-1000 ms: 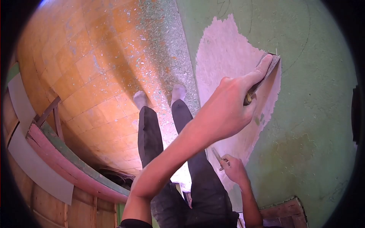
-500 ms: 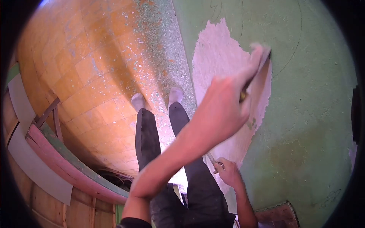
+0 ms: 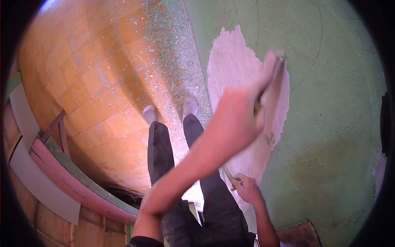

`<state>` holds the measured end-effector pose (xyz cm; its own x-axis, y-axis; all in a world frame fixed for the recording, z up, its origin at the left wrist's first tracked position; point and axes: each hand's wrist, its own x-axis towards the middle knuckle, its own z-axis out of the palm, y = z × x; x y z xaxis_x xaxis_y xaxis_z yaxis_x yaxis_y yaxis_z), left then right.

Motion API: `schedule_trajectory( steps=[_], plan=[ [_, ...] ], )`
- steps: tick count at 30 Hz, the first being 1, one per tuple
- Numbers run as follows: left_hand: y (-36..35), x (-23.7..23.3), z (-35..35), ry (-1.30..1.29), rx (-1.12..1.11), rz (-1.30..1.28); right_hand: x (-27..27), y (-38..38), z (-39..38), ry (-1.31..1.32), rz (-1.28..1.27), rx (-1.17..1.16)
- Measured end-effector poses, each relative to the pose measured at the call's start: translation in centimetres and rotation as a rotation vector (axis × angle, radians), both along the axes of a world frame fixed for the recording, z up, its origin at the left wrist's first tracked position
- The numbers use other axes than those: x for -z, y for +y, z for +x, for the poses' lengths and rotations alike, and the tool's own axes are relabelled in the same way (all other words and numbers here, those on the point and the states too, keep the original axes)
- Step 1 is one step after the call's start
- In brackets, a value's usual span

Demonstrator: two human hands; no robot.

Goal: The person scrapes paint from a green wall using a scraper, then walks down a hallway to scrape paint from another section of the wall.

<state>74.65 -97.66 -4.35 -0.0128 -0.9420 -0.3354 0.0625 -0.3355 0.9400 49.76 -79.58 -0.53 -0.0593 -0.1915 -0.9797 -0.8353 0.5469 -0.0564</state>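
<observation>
My left hand [image 3: 242, 109] reaches across my body to the green wall [image 3: 329, 119], closed around a scraper [image 3: 279, 65] with one finger stretched along it. The scraper's tip, smeared by motion, lies at the right edge of a bare pinkish-white patch [image 3: 230, 61] where the green paint is gone. Lower down, close by the same patch, my right hand [image 3: 246, 188] is closed on a thin, pale, flat tool [image 3: 228, 174] that points up and left. Most of its handle is hidden in the fingers.
Green paint flakes [image 3: 175, 49] litter the orange tiled floor [image 3: 94, 82] along the wall's foot. My feet [image 3: 190, 106] stand beside them. A curved-looking pink and green wooden edge [image 3: 78, 183] is at lower left, and a brown panel [image 3: 300, 234] at lower right.
My left hand and the scraper have moved slightly left and down across the patch. My right hand stays almost where it was.
</observation>
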Motion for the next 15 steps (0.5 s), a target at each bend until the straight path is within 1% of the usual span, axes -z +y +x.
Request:
schedule_trajectory(
  steps=[2,4,6,7,9,11,12,14,15],
  plan=[
    [-1.8,0.2,1.0,-0.088,0.017,0.014,0.2,-0.3,-0.1,-0.006,-0.009,-0.001],
    [2.4,0.9,-1.9,0.059,-0.048,-0.074,0.1,-0.6,0.0,-0.002,-0.041,-0.035],
    [3.1,0.6,-2.0,0.053,-0.001,-0.065,0.0,-0.6,-0.2,-0.012,-0.023,-0.010],
    [2.8,-0.1,-1.6,0.050,0.022,-0.061,-0.1,-0.2,-0.1,-0.013,-0.002,0.006],
    [-1.5,0.3,1.1,-0.075,0.049,-0.017,0.4,-0.1,0.3,-0.014,0.035,0.002],
    [-1.4,-0.1,1.1,-0.019,0.069,0.003,0.4,-0.4,-0.1,0.005,0.016,-0.019],
    [2.0,0.4,-1.0,0.039,0.026,-0.075,0.3,-0.1,-0.4,0.010,-0.014,-0.029],
    [3.0,0.5,-2.2,0.052,-0.011,-0.125,0.3,-0.2,-0.5,-0.002,-0.026,-0.022],
    [2.0,0.4,-1.9,0.010,-0.002,-0.095,0.3,-0.1,-0.3,-0.017,-0.005,-0.001]
  ],
)
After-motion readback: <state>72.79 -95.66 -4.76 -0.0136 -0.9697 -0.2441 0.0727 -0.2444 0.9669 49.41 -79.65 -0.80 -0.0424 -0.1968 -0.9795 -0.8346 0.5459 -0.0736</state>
